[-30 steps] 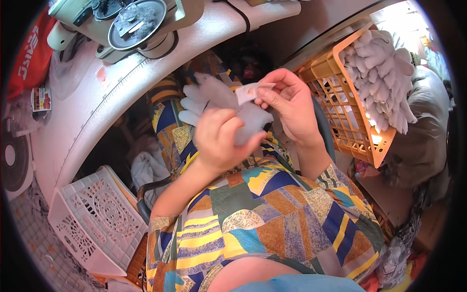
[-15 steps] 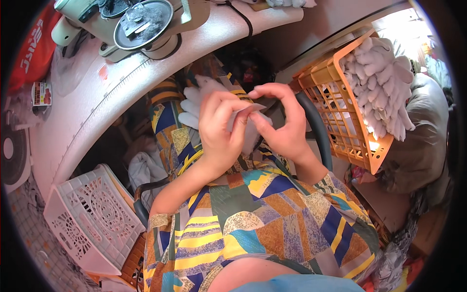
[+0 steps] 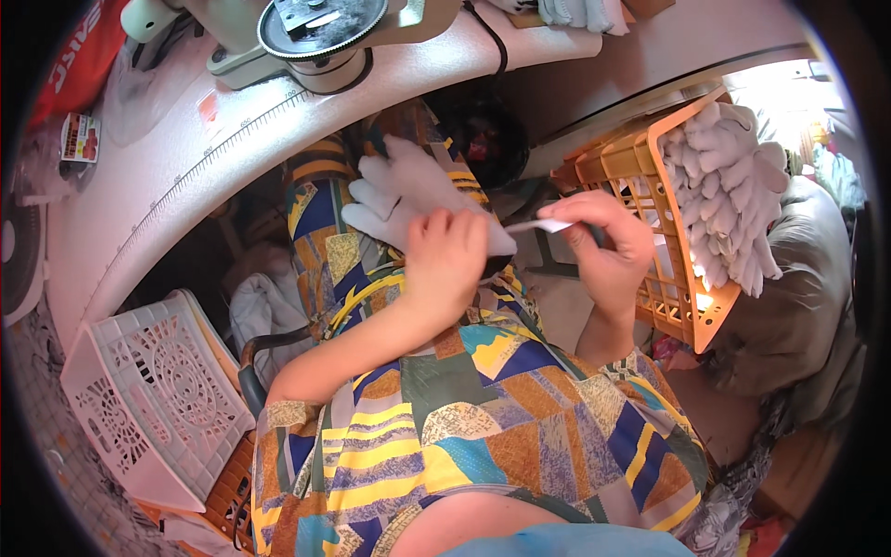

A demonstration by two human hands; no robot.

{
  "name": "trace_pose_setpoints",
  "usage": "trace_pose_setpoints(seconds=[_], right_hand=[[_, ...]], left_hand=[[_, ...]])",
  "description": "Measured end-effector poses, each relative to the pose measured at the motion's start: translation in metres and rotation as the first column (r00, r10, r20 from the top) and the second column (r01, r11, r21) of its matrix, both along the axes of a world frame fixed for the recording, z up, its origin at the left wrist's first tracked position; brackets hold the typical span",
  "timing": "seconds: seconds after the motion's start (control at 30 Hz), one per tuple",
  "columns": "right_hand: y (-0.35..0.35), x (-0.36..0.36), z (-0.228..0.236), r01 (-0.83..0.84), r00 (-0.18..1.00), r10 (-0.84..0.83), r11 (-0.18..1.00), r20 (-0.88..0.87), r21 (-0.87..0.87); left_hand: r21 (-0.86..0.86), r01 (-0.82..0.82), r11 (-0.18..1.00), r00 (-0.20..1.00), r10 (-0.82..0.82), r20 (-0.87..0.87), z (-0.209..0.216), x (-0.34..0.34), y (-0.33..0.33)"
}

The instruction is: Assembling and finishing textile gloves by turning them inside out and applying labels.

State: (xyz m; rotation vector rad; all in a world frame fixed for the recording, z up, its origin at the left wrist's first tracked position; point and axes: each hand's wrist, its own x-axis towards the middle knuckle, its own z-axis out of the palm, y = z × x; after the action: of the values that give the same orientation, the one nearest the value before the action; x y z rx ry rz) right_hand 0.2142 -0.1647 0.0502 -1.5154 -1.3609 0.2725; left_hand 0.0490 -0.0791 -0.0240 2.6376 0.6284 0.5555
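A pale grey-white knitted glove (image 3: 408, 176) lies across my lap, its fingers pointing to the far left and its cuff toward the right. My left hand (image 3: 445, 265) is closed on the glove near the cuff, fingers curled over the fabric. To its right, my right hand (image 3: 608, 246) pinches a small white slip (image 3: 553, 225) between thumb and fingers. A thin pale end of the slip reaches toward the cuff; whether it touches the glove is hard to tell.
An orange crate (image 3: 640, 200) piled with white gloves (image 3: 724, 195) stands at the right. A white plastic basket (image 3: 167, 390) sits low at the left. Ahead is a white table (image 3: 186, 139) with a ruler along its edge and a machine with a round black disc (image 3: 322, 26).
My hands have come apart from over the lap. The left has come down onto the glove; the right has moved right with the white slip. The view has shifted slightly.
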Motion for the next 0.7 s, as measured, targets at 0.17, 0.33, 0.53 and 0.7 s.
trace_pose_setpoints(seconds=[0.17,0.33,0.53,0.7], right_hand=[[0.02,-0.02,0.006,-0.239,0.97,0.241,0.969,0.04,-0.061],[0.068,-0.042,0.017,-0.213,0.926,0.2,0.977,0.32,0.005],[0.104,-0.04,0.013,-0.024,0.964,-0.011,0.992,0.266,0.125],[0.114,-0.032,0.027,-0.143,0.984,0.145,0.989,0.104,-0.021]], left_hand=[[-0.122,-0.133,0.984,0.941,0.163,0.296,0.046,-0.013,0.053],[-0.259,-0.049,0.965,0.943,0.13,0.307,0.085,-0.024,0.083],[-0.123,-0.198,0.973,0.916,0.228,0.331,0.088,-0.037,0.092],[-0.57,-0.107,0.814,0.779,0.425,0.461,0.068,-0.05,0.098]])
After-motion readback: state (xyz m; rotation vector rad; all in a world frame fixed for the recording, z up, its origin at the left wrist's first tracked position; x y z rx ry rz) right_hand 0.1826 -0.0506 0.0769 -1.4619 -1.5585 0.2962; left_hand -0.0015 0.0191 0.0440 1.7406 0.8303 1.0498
